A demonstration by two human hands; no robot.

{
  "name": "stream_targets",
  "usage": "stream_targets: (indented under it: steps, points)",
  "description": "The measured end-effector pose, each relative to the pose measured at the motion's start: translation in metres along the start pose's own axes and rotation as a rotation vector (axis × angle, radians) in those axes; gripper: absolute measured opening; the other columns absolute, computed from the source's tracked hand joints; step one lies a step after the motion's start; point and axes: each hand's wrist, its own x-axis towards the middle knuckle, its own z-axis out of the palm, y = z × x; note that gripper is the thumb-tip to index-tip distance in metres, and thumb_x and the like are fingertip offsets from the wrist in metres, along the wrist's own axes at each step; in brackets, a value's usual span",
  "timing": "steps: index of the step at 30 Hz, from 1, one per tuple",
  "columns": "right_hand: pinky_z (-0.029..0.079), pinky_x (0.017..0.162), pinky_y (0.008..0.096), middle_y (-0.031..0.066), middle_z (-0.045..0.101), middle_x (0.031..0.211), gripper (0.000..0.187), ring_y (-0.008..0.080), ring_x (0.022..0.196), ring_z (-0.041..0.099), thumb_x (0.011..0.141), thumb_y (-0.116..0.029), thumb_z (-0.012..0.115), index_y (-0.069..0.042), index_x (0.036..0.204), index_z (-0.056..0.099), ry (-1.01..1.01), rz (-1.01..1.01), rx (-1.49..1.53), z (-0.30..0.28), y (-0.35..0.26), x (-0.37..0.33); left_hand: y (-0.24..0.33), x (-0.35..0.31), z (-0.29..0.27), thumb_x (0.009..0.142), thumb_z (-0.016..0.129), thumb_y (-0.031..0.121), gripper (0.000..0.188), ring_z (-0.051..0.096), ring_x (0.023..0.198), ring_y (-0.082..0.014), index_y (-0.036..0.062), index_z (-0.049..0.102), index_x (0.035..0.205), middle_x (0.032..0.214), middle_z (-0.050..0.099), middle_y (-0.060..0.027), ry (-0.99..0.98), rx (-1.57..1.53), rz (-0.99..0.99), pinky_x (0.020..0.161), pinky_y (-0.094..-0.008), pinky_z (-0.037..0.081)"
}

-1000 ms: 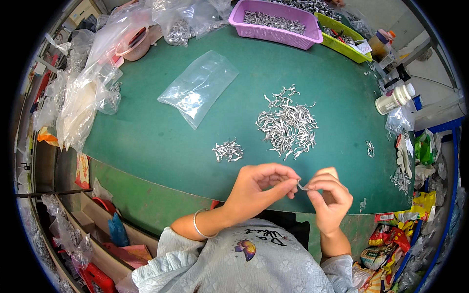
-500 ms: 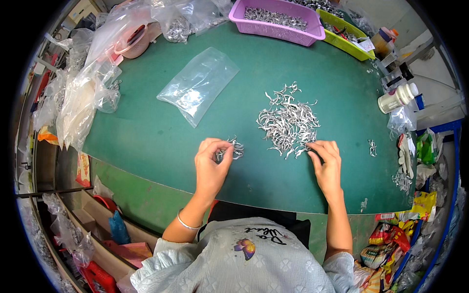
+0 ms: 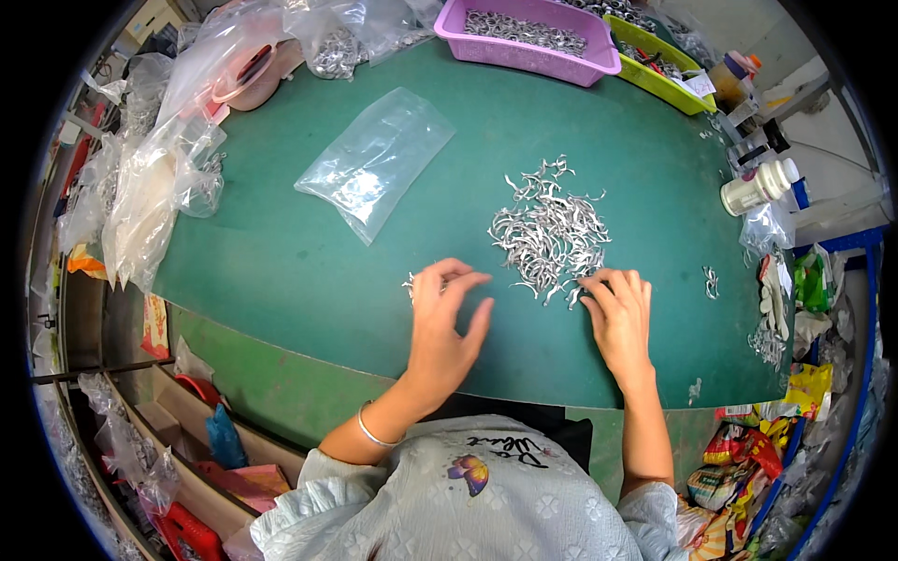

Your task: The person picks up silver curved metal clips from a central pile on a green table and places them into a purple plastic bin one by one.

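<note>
A loose pile of small curved silver metal pieces (image 3: pixel 550 234) lies right of centre on the green tabletop. My right hand (image 3: pixel 622 313) is at the pile's lower right edge, its index fingertip touching the pieces and its thumb a little apart from the finger. My left hand (image 3: pixel 443 323) hovers left of the pile, thumb and fingers spread, with nothing seen between them. Partly hidden behind that hand is a smaller heap of the same pieces (image 3: pixel 409 286). A flat clear plastic bag (image 3: pixel 376 164) lies beyond it.
A purple basket (image 3: pixel 533 64) and a lime green basket (image 3: pixel 664 86), both holding metal parts, stand at the back. A pink bowl (image 3: pixel 251 89) and plastic bags (image 3: pixel 150 196) crowd the left. A white bottle (image 3: pixel 760 187) and a few stray pieces (image 3: pixel 711 282) are right.
My left hand has moved right from the small heap, and its fingers have opened. My right hand has shifted slightly left along the pile's edge, its thumb and finger a little farther apart.
</note>
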Motion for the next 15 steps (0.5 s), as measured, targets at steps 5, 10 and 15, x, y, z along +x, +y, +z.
stream_targets:
  steps: [5, 10, 15]
  points:
    - [0.034, 0.07, 0.0322, 0.0043, 0.057, 0.078, 0.008, 0.0207, 0.079, 0.05, 0.069, -0.005, 0.065, -0.004, 0.074, 0.06, -0.006, 0.027, 0.023, 0.009, 0.011, -0.007, 0.003, -0.003, 0.009, 0.068, 0.065, -0.001, 0.028, 0.047, 0.092, -0.0257, 0.0044, 0.058, 0.095, 0.1, 0.048, -0.011, -0.111, -0.018, 0.017, 0.082, -0.035, 0.037]
    - [0.035, 0.068, 0.0319, 0.0062, 0.06, 0.075, 0.006, 0.0218, 0.073, 0.052, 0.07, -0.003, 0.065, -0.002, 0.074, 0.06, 0.065, 0.142, 0.202, -0.007, 0.001, -0.008, 0.006, -0.007, 0.011, 0.07, 0.064, -0.001, 0.031, 0.049, 0.092, -0.0254, 0.0037, 0.056, 0.1, 0.099, 0.05, -0.0109, -0.224, -0.174, -0.002, 0.079, -0.0331, 0.04]
    - [0.036, 0.066, 0.0304, 0.0061, 0.061, 0.074, 0.01, 0.0204, 0.069, 0.054, 0.067, -0.001, 0.067, -0.003, 0.074, 0.06, 0.013, 0.14, 0.432, -0.029, -0.025, -0.009, 0.022, -0.001, 0.016, 0.071, 0.065, -0.003, 0.037, 0.054, 0.081, -0.0165, 0.0036, 0.056, 0.106, 0.095, 0.056, -0.0082, -0.317, -0.489, -0.077, 0.069, -0.0262, 0.044]
